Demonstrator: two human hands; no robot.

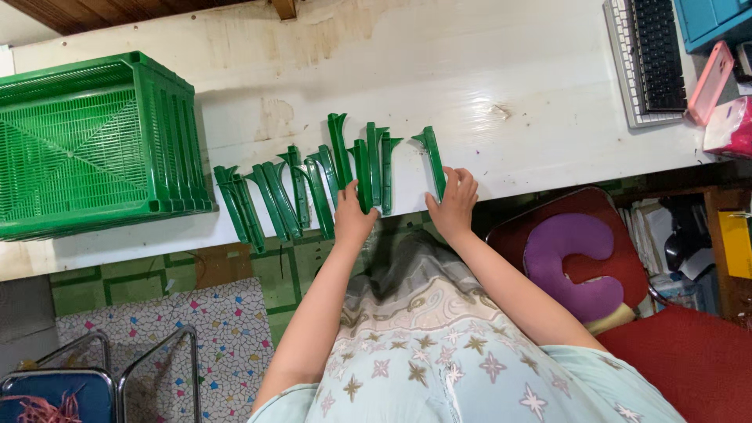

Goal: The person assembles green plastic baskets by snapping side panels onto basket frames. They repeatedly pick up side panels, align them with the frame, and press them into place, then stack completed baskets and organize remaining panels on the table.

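Several long green plastic strips (313,188) lie side by side on a white table (486,94), their ends at its near edge. My left hand (352,215) rests its fingers on the near end of one strip (362,172) in the middle of the row. My right hand (453,202) grips the near end of the rightmost green strip (432,157), which lies a little apart from the others.
A stack of green plastic mesh baskets (94,145) stands on the table's left part. A keyboard (654,55), a pink phone (711,82) and a blue box (709,19) sit far right. A red chair with a purple cushion (568,266) is beside me on the right; metal chair frames (117,368) are lower left.
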